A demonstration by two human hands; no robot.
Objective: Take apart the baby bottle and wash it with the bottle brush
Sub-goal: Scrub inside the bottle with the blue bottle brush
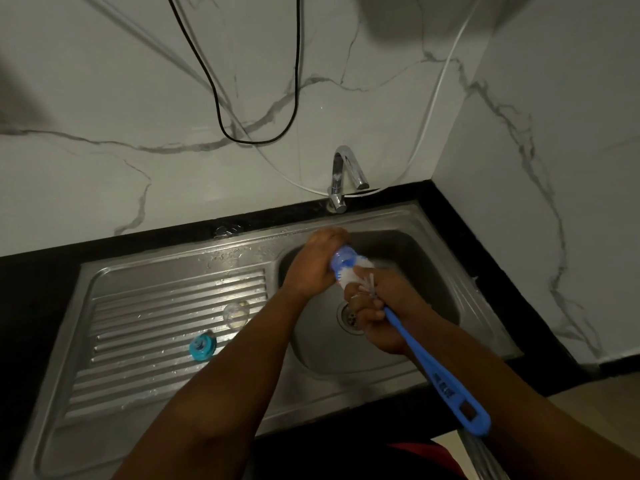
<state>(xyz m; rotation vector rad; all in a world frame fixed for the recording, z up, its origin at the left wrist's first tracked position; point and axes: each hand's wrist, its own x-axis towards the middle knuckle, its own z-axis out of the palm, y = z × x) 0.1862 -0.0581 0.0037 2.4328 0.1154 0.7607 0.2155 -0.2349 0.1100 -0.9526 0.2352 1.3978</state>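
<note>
From the head camera, the left hand (317, 263) is wrapping its fingers tight around the baby bottle (341, 261) over the sink (408, 247) basin. The right hand (375, 306) is clenching the bottle brush (429, 365) near its bristles, which are sitting in the bottle's mouth.

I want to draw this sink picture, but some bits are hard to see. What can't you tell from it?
All in the head view:
- Bottle: mostly hidden by the left hand; its shape is unclear.
- Brush: blurred bristles; how deep it goes inside cannot be told.
- Handle lettering: too small to read.
- Clear part on the drainboard: see-through and faint.
- Tap: running water cannot be made out.
</note>
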